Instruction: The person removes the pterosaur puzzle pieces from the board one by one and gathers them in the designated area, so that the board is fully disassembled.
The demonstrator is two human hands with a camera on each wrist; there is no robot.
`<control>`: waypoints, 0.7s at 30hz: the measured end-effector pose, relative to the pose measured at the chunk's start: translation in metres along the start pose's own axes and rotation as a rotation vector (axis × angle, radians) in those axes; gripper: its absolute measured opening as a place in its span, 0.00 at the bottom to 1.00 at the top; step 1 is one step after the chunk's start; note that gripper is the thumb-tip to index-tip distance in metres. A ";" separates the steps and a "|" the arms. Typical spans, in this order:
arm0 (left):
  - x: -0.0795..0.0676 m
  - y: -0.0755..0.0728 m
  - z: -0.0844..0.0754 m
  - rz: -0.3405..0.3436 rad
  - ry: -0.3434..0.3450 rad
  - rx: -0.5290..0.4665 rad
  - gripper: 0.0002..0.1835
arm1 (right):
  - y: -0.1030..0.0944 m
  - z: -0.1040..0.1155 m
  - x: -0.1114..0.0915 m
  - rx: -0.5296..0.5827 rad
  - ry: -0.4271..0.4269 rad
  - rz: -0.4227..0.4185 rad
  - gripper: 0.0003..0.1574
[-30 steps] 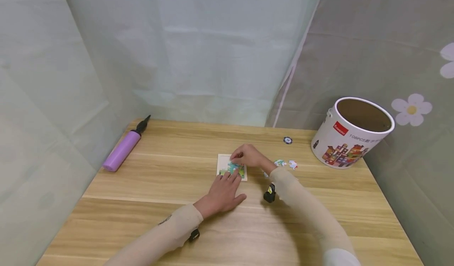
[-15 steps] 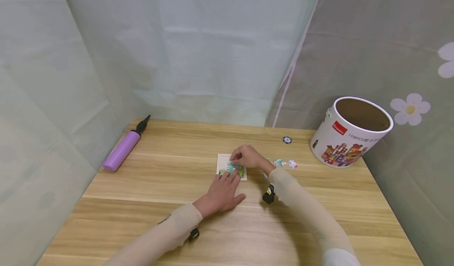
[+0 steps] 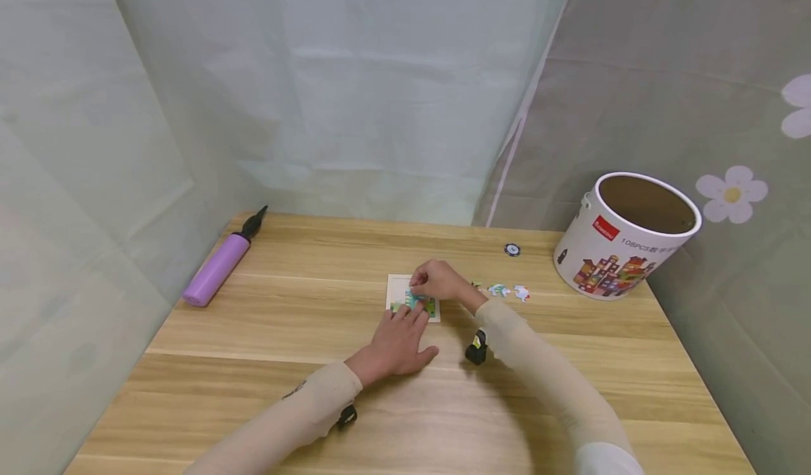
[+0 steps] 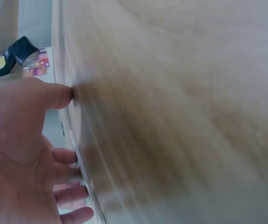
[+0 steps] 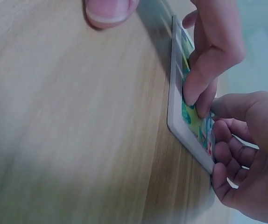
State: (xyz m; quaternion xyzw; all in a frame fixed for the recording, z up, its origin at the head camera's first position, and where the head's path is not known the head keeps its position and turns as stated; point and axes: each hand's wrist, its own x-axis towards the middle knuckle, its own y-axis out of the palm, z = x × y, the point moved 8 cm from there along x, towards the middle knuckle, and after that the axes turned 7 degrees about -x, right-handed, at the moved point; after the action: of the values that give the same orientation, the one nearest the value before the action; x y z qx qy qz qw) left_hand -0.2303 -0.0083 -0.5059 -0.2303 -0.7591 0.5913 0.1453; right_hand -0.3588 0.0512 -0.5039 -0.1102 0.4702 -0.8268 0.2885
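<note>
In the head view, a small square puzzle board (image 3: 397,285) with a pale rim lies mid-table, partly filled with a green and teal picture. My left hand (image 3: 398,343) comes from the near side, its extended fingertips resting on the board's near part and the thumb out on the table. From the right, my right hand (image 3: 440,280) bends over the far part of the board. Its thumb and index finger pinch a teal puzzle piece (image 3: 415,294), mostly hidden by the fingers. The right wrist view shows the board's edge (image 5: 175,109) with fingers of both hands meeting over the picture.
Loose puzzle pieces (image 3: 498,290) lie right of the board, some partly behind my right wrist. Farther back is a round chip (image 3: 512,250). A large white bucket (image 3: 608,267) stands at the back right. At the left edge lies a purple hand pump (image 3: 218,269).
Both hands stay at the board in nearly the same pose. My right wrist has turned very slightly, and a bit more of the loose pieces beside it shows.
</note>
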 end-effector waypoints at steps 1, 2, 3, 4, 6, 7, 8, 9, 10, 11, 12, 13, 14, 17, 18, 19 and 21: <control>0.000 0.000 0.000 -0.002 0.001 -0.003 0.32 | 0.000 0.000 0.000 -0.001 0.006 0.001 0.03; 0.001 0.000 0.001 0.001 -0.001 -0.005 0.32 | 0.000 0.000 0.001 0.000 0.012 0.003 0.03; 0.001 0.001 0.001 0.004 -0.002 -0.005 0.32 | 0.001 -0.001 0.001 0.002 0.017 0.004 0.03; 0.001 0.001 0.001 0.008 -0.004 -0.005 0.32 | 0.001 -0.001 0.001 0.004 0.023 0.007 0.03; 0.002 0.002 0.002 0.015 -0.005 -0.008 0.32 | 0.002 -0.001 0.000 0.011 0.029 0.013 0.03; 0.001 0.002 0.002 0.017 -0.006 -0.008 0.32 | 0.002 -0.001 0.000 0.015 0.029 0.015 0.03; 0.001 0.002 0.002 0.020 -0.007 -0.007 0.32 | 0.002 -0.001 0.000 0.022 0.032 0.017 0.03; 0.001 0.001 0.002 0.019 -0.006 -0.007 0.32 | 0.002 -0.001 0.000 0.026 0.033 0.019 0.03; 0.001 0.000 0.001 0.019 -0.006 -0.007 0.32 | 0.003 -0.001 -0.001 0.035 0.034 0.022 0.03; 0.000 0.000 0.001 0.017 -0.005 -0.008 0.32 | 0.003 -0.001 -0.001 0.043 0.034 0.022 0.03; 0.000 -0.001 0.001 0.014 -0.004 -0.008 0.32 | 0.003 -0.001 -0.001 0.050 0.034 0.023 0.03; 0.000 -0.001 0.001 0.018 -0.005 -0.006 0.32 | 0.003 -0.001 -0.001 0.053 0.032 0.024 0.03; 0.000 -0.001 0.001 0.021 -0.005 -0.003 0.32 | 0.003 -0.001 -0.001 0.055 0.029 0.024 0.03; 0.000 -0.001 0.001 0.028 -0.004 0.000 0.32 | 0.003 -0.001 -0.001 0.054 0.016 0.024 0.03; 0.000 -0.001 0.001 0.031 -0.004 0.000 0.33 | 0.003 -0.001 0.000 0.054 0.012 0.023 0.03; -0.001 -0.001 0.001 0.033 -0.003 0.000 0.33 | 0.002 -0.001 -0.001 0.055 0.011 0.023 0.03; -0.001 -0.001 0.002 0.036 -0.003 -0.005 0.34 | 0.001 -0.001 -0.001 0.069 0.012 0.020 0.03</control>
State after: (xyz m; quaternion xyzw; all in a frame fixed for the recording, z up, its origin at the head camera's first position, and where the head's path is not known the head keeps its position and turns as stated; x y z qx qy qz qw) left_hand -0.2308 -0.0103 -0.5052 -0.2433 -0.7564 0.5925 0.1327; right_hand -0.3578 0.0518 -0.5055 -0.0906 0.4441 -0.8402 0.2978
